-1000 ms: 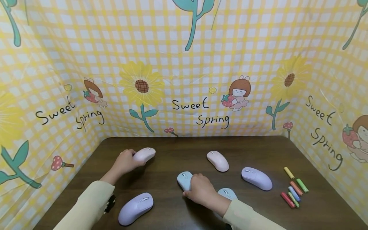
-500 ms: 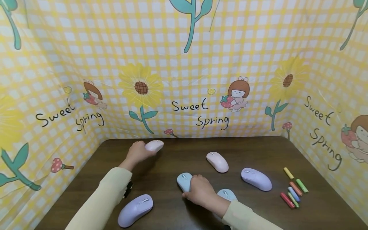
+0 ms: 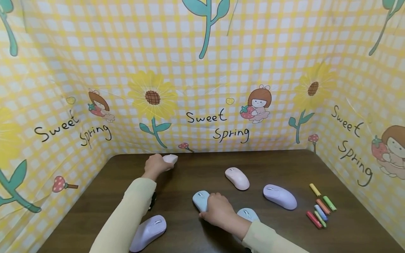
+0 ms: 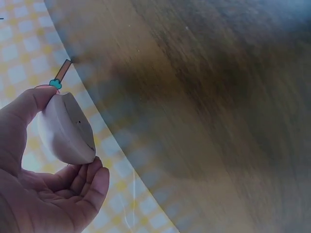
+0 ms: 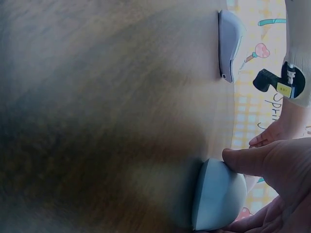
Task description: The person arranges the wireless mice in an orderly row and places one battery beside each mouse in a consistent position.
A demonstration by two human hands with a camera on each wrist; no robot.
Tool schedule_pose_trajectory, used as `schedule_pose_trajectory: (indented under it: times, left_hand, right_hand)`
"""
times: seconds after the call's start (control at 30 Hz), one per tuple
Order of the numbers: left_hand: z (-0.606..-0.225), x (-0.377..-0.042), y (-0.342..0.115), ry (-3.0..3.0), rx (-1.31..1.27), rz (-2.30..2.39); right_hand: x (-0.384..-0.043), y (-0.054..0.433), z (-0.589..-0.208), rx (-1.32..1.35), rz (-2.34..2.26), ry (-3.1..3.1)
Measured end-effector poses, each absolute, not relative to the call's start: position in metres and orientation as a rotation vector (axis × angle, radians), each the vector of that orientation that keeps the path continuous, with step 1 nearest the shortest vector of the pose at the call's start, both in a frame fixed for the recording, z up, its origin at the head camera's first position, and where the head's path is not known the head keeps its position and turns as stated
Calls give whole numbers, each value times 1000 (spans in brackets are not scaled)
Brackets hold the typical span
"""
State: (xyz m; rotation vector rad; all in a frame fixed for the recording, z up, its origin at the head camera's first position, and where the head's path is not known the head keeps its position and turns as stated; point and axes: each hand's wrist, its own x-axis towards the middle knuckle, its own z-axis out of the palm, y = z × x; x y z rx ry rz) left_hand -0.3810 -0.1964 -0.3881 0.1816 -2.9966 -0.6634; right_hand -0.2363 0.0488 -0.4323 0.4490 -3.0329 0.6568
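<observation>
Near the table's back left edge, my left hand holds a pale pinkish-white computer mouse. In the left wrist view the thumb is on one end of this mouse and the fingertips on the other. It is raised off the table, and its flat underside shows. My right hand grips a light blue mouse at the middle of the table, covering its rear part. The right wrist view shows the thumb on the side of the blue mouse, which sits low at the tabletop.
Beside the right wrist is a second blue mouse, partly hidden. A pink mouse and a lavender mouse lie to the right. Another lavender mouse sits by the left sleeve. Several coloured chalk-like sticks lie at far right.
My left hand has carried the pinkish-white mouse up, farther back and a little right, turning it as it goes. My right hand stays in place on the blue mouse.
</observation>
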Motion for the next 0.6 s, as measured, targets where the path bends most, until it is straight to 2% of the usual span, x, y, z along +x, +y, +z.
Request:
schedule_pose_trajectory:
  times: [0.6]
  left_hand:
    - [-403, -393, -185, -2993, 297, -742]
  right_hand:
    - [-237, 48, -432, 441, 628, -3024]
